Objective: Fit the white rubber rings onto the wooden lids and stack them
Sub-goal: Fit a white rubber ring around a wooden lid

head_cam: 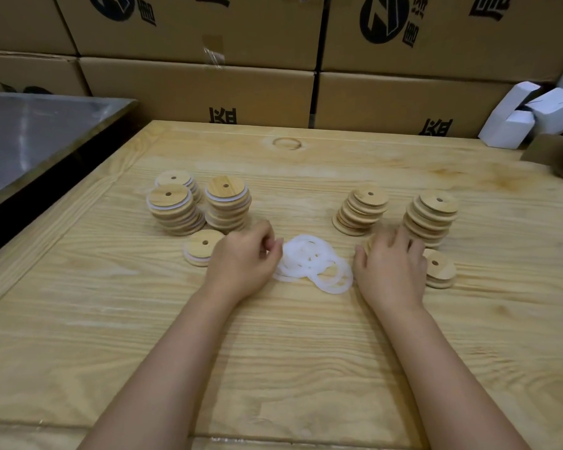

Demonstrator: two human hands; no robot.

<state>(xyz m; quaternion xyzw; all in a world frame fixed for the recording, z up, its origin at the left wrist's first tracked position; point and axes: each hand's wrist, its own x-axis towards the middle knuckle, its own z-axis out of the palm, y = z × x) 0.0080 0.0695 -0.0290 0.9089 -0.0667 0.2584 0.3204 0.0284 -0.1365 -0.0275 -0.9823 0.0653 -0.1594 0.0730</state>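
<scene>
A loose pile of white rubber rings [315, 264] lies on the wooden table [273, 352] between my hands. My left hand [244, 258] sits at the pile's left edge, its curled fingertips pinching a ring. My right hand [392, 264] lies over a wooden lid [367, 244], thumb at its side and fingers curved across it; most of the lid is hidden. On the left stand three ringed lid stacks [173, 209] [228, 203] [176, 180] and a low ringed stack [200, 251]. On the right are plain lid stacks [361, 212] [431, 219] and a low one [440, 271].
Cardboard cartons [208, 86] wall off the far edge of the table. A steel-topped surface [30, 134] borders the left side. White small boxes [526, 115] and an open brown box [552, 154] sit at the far right corner.
</scene>
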